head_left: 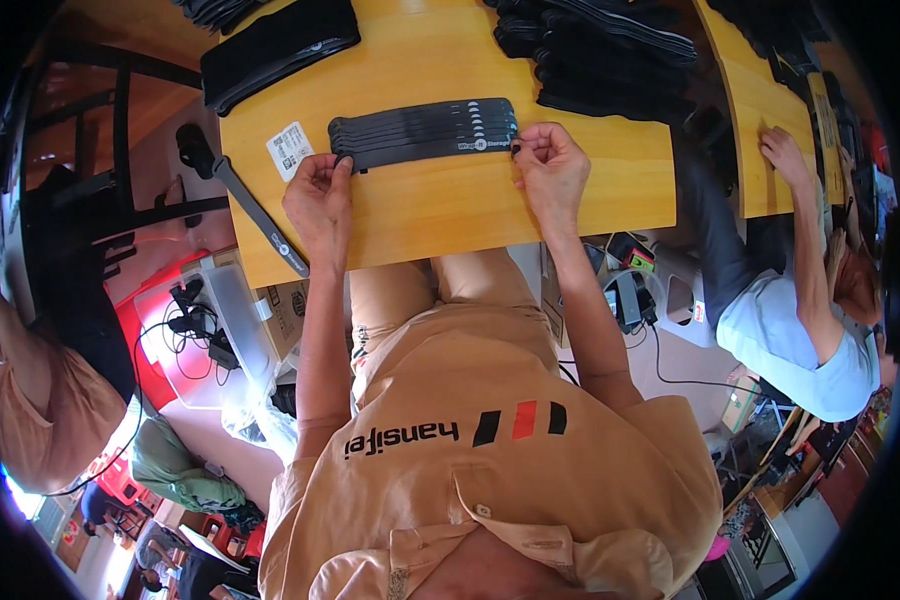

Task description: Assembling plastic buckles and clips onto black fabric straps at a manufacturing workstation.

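Note:
Several black straps (pixel 405 128) lie overlapped in a fanned row on the yellow table (pixel 440 205), each showing a small pale print near its right end. The left end of the nearest strap is pinched between thumb and finger of my left hand (pixel 318 205). At its right end, my right hand (pixel 553 172) has the same strap in a closed pinch. Beside my left hand is a white printed label (pixel 291 150). One loose black strap (pixel 260 217) lies slantwise along the table's left edge.
A pile of black straps (pixel 282 55) sits at the far left, with larger black stacks (pixel 610 60) at the far right. Right of me, a person in a light shirt (pixel 795 325) works at another table (pixel 755 150). A clear plastic bin (pixel 205 345) with cables stands lower left.

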Demonstrator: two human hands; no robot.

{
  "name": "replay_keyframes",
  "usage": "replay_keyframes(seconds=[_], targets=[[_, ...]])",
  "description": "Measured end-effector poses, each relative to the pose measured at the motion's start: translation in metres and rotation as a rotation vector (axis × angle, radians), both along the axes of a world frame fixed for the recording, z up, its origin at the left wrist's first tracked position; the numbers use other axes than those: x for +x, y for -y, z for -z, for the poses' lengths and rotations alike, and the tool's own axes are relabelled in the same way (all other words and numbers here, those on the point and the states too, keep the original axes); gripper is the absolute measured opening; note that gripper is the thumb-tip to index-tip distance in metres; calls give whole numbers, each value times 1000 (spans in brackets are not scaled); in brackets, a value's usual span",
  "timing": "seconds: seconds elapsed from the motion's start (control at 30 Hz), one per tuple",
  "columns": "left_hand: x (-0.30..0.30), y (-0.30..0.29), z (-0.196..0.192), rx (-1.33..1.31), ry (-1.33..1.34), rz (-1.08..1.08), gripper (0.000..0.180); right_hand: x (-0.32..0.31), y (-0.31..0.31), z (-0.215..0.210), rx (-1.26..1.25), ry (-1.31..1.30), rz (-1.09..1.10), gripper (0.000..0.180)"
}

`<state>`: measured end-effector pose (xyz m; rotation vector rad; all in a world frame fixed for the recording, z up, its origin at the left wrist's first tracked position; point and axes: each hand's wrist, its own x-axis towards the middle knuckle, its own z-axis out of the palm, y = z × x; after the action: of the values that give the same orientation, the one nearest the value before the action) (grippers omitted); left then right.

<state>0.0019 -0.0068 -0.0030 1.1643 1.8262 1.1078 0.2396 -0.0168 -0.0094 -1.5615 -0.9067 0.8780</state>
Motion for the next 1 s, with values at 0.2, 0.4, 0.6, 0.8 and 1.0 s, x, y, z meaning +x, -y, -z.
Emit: replay_keyframes(seconds=[0.2, 0.4, 0.6, 0.8, 1.0], targets=[[0, 1, 1, 21, -45, 7, 12, -1, -1, 2, 16, 48, 14, 10], [3, 2, 2, 91, -143, 20, 13, 0, -2, 5, 26, 101, 17, 9], [3, 3, 2, 108, -227, 20, 15, 2, -3, 4, 11, 134, 7, 6], [6, 3, 1, 156, -290, 6, 17, 4, -6, 5, 12, 213, 4, 4], [0, 1, 2, 153, -293, 17, 17, 5, -9, 8, -6, 272, -8, 3]])
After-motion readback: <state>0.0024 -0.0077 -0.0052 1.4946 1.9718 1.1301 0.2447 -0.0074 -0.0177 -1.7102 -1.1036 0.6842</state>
